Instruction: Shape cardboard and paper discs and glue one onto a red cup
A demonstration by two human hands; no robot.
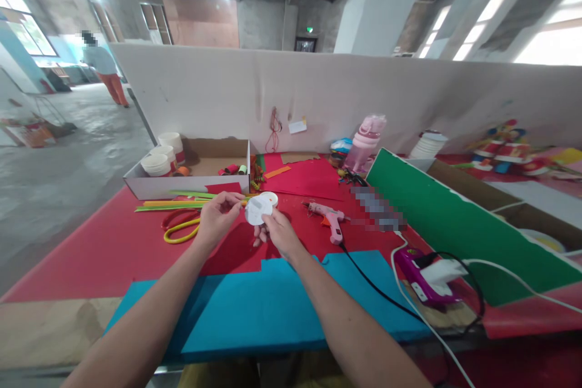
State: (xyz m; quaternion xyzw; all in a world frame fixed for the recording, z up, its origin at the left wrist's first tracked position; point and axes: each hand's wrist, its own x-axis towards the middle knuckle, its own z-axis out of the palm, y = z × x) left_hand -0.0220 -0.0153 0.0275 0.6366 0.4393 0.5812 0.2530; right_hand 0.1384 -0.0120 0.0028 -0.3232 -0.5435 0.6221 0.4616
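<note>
My right hand (280, 234) grips a white round paper disc (257, 211) by its lower right edge, thumb on top. My left hand (220, 213) is at the disc's left edge, thumb and fingertips pinched together; whether they hold the disc or something small cannot be made out. Just behind the disc shows the rim of a white round piece (271, 197), partly hidden. Right of my hands a pink glue gun (334, 222) lies on the red table cover. Left of them are a yellow loop (175, 236) and a red loop (175, 216).
An open box (191, 185) holds white paper cups (157, 163) and small coloured rolls. Green and yellow strips (182, 203) lie before it. A pink bottle (364, 142), a purple power strip (425, 279) with cords and a green panel (454, 224) stand right. A person (107, 66) is far left.
</note>
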